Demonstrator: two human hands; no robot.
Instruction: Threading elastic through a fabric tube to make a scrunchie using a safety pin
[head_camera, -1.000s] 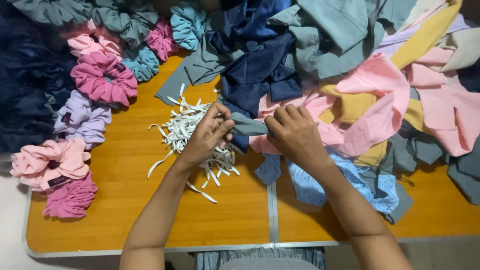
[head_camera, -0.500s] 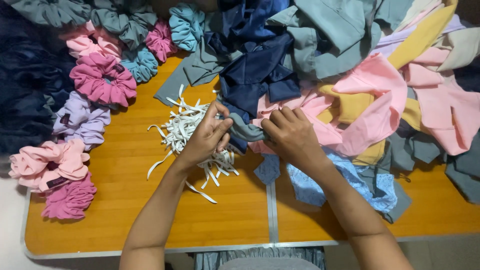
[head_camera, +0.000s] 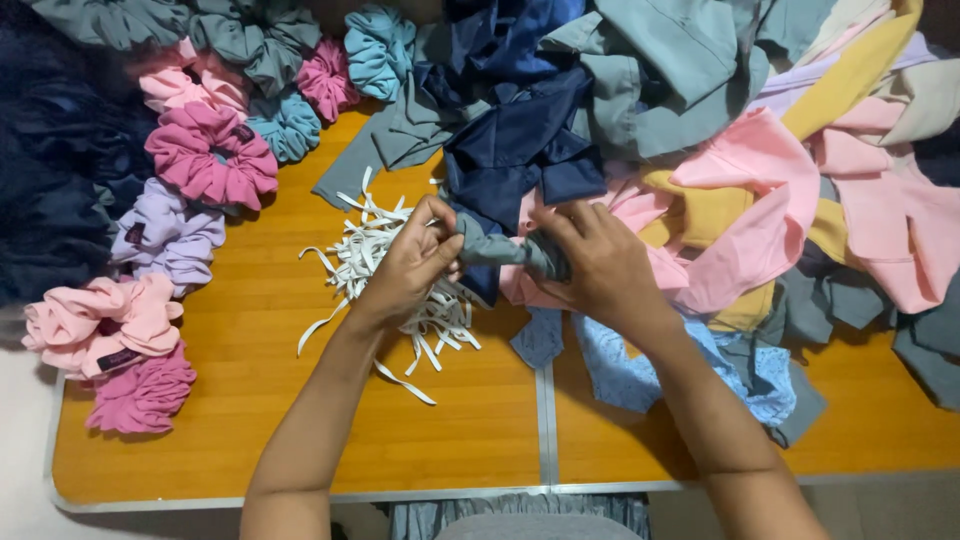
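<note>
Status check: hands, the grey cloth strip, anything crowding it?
Left hand and right hand both pinching the grey cloth strip, stretched between them. White elastic pieces piled under the left hand. Loose cloth heap close behind; table in front.

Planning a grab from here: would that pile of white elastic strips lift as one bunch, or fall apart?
The white elastic strips lie loose and tangled, ends curling off the pile, so they are probably floppy and light. A pinch would likely lift a few and trail others. On the smooth wooden table a push should scatter them.
</note>
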